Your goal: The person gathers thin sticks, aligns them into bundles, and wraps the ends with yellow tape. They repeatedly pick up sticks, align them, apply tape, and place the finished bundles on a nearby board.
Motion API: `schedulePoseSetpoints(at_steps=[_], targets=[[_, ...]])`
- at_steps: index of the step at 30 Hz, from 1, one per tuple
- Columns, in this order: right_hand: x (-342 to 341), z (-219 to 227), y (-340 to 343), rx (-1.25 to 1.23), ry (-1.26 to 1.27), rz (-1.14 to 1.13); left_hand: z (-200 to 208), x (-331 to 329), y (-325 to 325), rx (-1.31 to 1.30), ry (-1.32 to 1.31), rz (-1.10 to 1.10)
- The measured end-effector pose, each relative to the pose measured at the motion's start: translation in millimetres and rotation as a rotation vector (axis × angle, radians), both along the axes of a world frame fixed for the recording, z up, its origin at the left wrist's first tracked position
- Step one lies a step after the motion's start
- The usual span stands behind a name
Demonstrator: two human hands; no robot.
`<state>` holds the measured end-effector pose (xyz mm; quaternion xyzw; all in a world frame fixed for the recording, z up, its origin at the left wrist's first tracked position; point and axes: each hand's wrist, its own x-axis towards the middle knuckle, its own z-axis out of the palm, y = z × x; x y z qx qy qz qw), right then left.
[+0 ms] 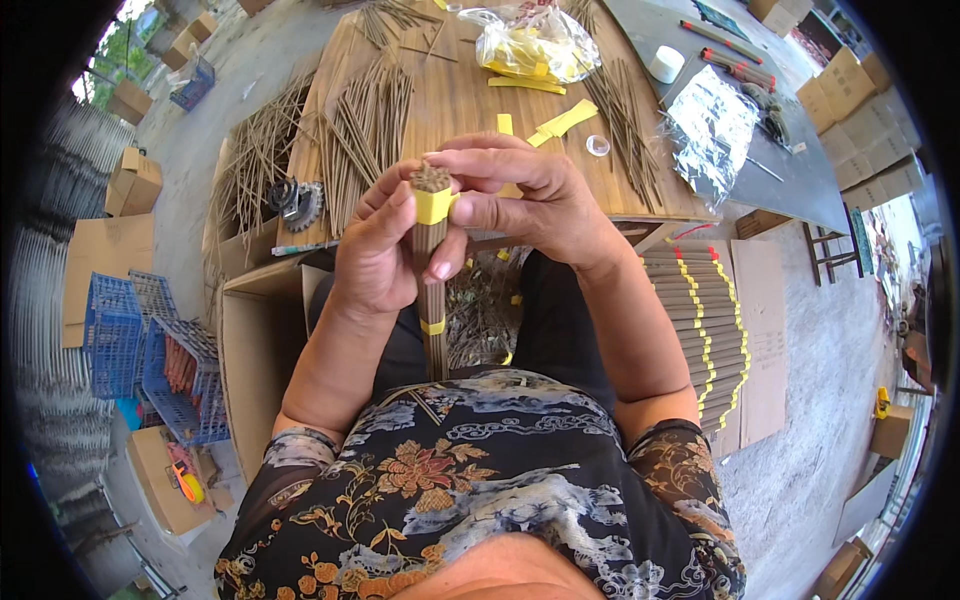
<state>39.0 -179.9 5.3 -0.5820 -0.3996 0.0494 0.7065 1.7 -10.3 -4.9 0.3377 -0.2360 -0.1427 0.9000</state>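
Observation:
Upright in front of me stands a bundle of thin brown sticks [430,262] that look like incense sticks. My left hand [372,250] is wrapped round its upper part. A yellow paper strip [433,204] circles the bundle just below its top end, and a lower yellow band [432,327] goes round it further down. My right hand [550,205] pinches the upper strip between thumb and fingers, pressing it against the bundle. Its fingertips meet those of the left hand above the sticks. The bundle's bottom end reaches down to my shirt.
Loose sticks [370,115] and yellow paper strips [565,122] lie on the wooden table [450,95], beside a clear plastic bag [535,45]. Banded bundles [690,320] lie in a row on cardboard to the right. An open cardboard box [262,365] and blue crates [185,375] stand left.

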Motion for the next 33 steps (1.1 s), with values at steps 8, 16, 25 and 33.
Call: schedulePoseSetpoints(at_steps=[8,16,25,33], targets=[[-21.7,-36.4,12.0,-0.028,0.32,0.101,33.9,23.9,17.8,0.181,-0.262,0.184],[-49.4,-59.8,29.8,-0.196,0.431,0.192,61.8,27.1,25.1,0.064,-0.194,0.314],[-54.0,-48.6,26.3,-0.2,0.443,0.254,77.8,17.6,25.9,0.26,-0.23,0.387],[-51.7,-21.4,3.4,-0.23,0.159,-0.071,80.2,-8.2,8.6,0.369,-0.255,0.386]])
